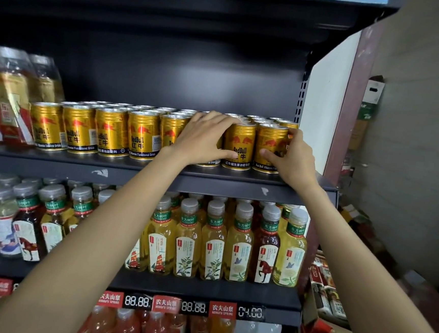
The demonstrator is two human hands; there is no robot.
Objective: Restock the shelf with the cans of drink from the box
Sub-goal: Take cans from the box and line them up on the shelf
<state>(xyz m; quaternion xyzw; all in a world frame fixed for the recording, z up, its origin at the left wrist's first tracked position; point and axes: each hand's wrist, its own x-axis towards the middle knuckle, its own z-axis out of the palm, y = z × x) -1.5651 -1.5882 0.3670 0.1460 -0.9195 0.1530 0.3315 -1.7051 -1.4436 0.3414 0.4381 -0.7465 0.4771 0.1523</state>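
Gripping gold can (209,149), left hand (202,138); right hand (292,159) pinching end can (269,149) (front row, shelf (133,168)).

Both forearms are bare from wrist to frame edge, no sleeves showing; the left hand (202,135) and right hand (292,159) carry no rings, watch or gloves.
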